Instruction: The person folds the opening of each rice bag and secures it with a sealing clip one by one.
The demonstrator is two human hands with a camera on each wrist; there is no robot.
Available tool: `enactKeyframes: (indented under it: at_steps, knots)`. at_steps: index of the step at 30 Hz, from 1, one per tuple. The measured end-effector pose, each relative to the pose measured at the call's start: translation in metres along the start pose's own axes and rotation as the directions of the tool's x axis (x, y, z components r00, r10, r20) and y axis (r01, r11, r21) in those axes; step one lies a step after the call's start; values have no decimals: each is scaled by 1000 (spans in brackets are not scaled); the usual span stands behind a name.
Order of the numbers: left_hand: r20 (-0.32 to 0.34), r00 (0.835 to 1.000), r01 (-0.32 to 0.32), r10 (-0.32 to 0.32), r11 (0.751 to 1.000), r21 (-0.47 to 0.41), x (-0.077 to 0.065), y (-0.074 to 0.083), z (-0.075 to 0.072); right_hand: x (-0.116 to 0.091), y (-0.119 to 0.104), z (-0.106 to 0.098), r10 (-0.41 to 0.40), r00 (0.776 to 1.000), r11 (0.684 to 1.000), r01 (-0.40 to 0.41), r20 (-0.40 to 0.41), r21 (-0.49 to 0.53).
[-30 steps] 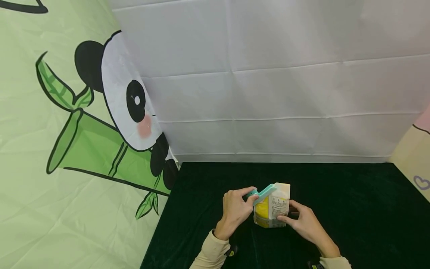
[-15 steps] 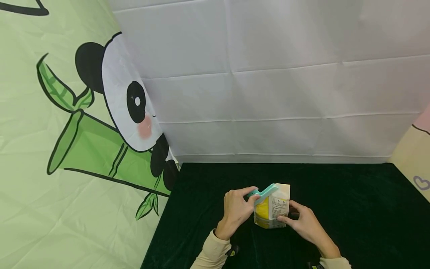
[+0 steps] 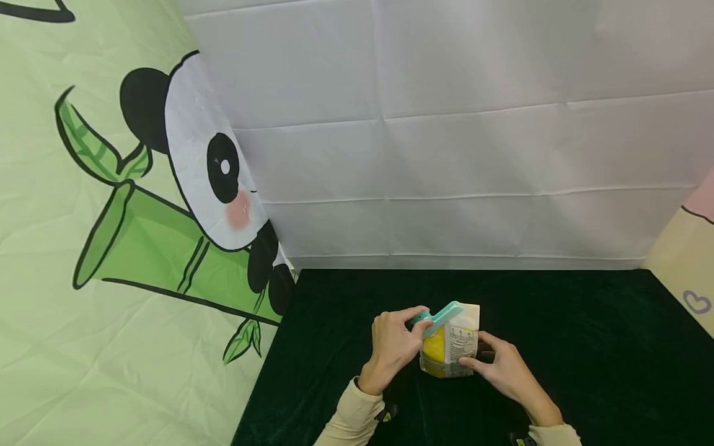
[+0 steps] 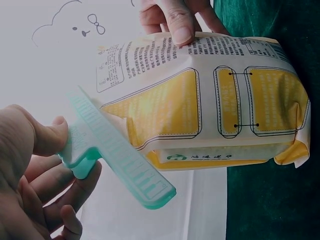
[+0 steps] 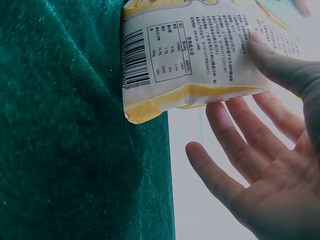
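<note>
My left hand (image 3: 390, 344) pinches the handle of a teal bag clip (image 3: 444, 317) between thumb and fingers. The clip's long bar, marked like a ruler in the left wrist view, slants across the open-end side of a yellow and white food bag (image 3: 453, 347). Printed text, a barcode (image 5: 136, 59) and a table cover the side of the bag that the right wrist view shows. My right hand (image 3: 504, 370) holds the bag by its right side, thumb on the printed face and fingers underneath. Part of the bag's end is hidden behind the clip.
A dark green velvet cloth (image 3: 334, 303) covers the table under both hands. White fabric (image 3: 446, 155) hangs behind its far edge. On the left stands a green panel with a panda print (image 3: 195, 186), on the right a cream one (image 3: 677, 260).
The clip's far end has shifted slightly up and right against the bag. Both hands keep their hold and have barely moved.
</note>
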State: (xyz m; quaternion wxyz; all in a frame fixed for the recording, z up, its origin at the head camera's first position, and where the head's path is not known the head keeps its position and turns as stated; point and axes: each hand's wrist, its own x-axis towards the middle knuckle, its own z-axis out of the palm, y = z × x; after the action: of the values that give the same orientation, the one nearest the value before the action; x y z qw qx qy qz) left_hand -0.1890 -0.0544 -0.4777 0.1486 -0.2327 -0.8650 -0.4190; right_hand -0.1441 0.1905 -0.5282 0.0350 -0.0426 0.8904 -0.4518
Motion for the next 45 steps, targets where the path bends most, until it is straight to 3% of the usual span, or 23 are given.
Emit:
enactKeyframes:
  at_steps: [37, 45]
  knots:
    - [-22, 1000, -13, 13, 1000, 5, 6, 7, 4, 2, 1, 2, -7, 1000, 1000, 7, -13, -11]
    - [11, 1000, 16, -16, 1000, -19, 5, 6, 3, 2, 3, 1, -22, 1000, 1000, 22, -20, -2]
